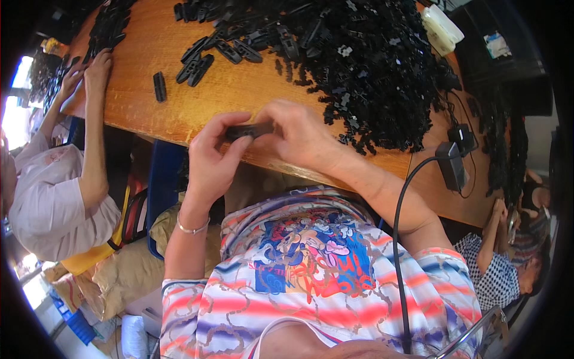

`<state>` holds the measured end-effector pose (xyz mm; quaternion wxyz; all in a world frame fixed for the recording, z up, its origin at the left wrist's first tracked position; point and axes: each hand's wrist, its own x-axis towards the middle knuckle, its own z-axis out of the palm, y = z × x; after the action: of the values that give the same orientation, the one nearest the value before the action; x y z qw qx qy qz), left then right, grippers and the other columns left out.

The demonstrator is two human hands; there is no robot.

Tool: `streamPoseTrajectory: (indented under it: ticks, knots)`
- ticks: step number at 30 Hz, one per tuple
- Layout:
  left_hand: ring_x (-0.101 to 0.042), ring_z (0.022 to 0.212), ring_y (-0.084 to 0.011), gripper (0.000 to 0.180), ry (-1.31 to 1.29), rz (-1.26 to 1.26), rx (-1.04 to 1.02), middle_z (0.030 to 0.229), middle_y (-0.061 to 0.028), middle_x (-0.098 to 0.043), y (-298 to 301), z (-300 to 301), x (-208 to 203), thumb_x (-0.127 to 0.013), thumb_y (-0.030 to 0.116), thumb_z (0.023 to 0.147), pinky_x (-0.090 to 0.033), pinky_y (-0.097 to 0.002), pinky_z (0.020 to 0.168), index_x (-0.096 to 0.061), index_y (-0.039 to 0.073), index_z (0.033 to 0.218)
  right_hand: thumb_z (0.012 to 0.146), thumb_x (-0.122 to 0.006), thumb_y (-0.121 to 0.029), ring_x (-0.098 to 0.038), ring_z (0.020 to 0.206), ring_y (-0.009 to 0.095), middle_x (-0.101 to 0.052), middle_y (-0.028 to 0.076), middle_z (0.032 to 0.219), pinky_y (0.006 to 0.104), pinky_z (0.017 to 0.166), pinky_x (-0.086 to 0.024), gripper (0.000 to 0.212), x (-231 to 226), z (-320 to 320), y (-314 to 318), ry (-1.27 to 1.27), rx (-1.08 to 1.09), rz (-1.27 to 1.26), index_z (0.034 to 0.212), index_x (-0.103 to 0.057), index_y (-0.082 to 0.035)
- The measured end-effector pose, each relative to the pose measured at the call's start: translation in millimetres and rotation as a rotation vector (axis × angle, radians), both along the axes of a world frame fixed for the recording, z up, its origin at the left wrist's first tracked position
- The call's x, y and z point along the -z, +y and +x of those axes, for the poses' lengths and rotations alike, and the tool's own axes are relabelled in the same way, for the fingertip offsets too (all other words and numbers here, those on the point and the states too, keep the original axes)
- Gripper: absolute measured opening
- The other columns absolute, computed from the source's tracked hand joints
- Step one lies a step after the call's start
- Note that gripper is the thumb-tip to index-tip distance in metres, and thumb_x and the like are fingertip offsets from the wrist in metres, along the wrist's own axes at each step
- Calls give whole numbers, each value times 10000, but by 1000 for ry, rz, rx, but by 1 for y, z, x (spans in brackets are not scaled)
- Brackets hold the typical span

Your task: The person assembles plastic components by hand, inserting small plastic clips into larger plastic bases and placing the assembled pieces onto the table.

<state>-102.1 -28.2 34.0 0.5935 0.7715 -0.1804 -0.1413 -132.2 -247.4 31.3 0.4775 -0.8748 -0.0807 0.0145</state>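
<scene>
Both my hands meet over the table's front edge around one black elongated plastic part. My left hand pinches its left end between thumb and fingers. At the other end, the curled fingers of my right hand close on it and hide that end. Beyond them on the wooden table lies a single black plastic piece. Further right, several similar oval black parts with openings rest in a loose cluster.
A large heap of small black plastic pieces covers the table's right side. A black cable runs past my right arm to a power adapter. A white container stands behind the heap. Co-workers sit at left and right.
</scene>
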Motion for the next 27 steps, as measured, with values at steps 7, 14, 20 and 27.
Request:
streamPoseTrajectory:
  ticks: [7,14,20,27]
  knots:
    - [-768,1086,-233,272,20,363,184,1214,-142,-798,80,-7,-23,-763,-43,912,-565,-325,959,-776,-18,1182,947,-847,-258,-746,973,380,-742,141,1046,474,832,-596,249,1,-43,-14,-28,-148,-83,1077,-751,-69]
    - [-730,1073,-182,160,-67,376,-149,1150,-111,-804,137,-6,-19,-747,-24,959,-551,-323,981,-785,-18,1114,948,-804,-233,-749,850,352,-670,119,1028,475,717,-612,192,-24,-62,-89,-80,-45,-606,1074,-733,-107]
    - [-770,939,-157,103,-370,393,-199,1028,-117,-813,64,51,1,-750,24,1023,-584,-304,855,-787,-31,1101,935,-788,-103,-739,825,328,-647,110,1034,436,709,-619,130,-3,-38,-83,-174,-20,-637,1034,-703,-99]
    - [-704,1027,-372,198,-843,487,-329,1040,-133,-734,10,114,16,-821,81,905,-580,-447,914,-780,36,1094,943,-808,-103,-756,835,329,-664,110,1053,428,717,-623,182,-10,-11,-58,-219,-52,-586,1108,-733,-90]
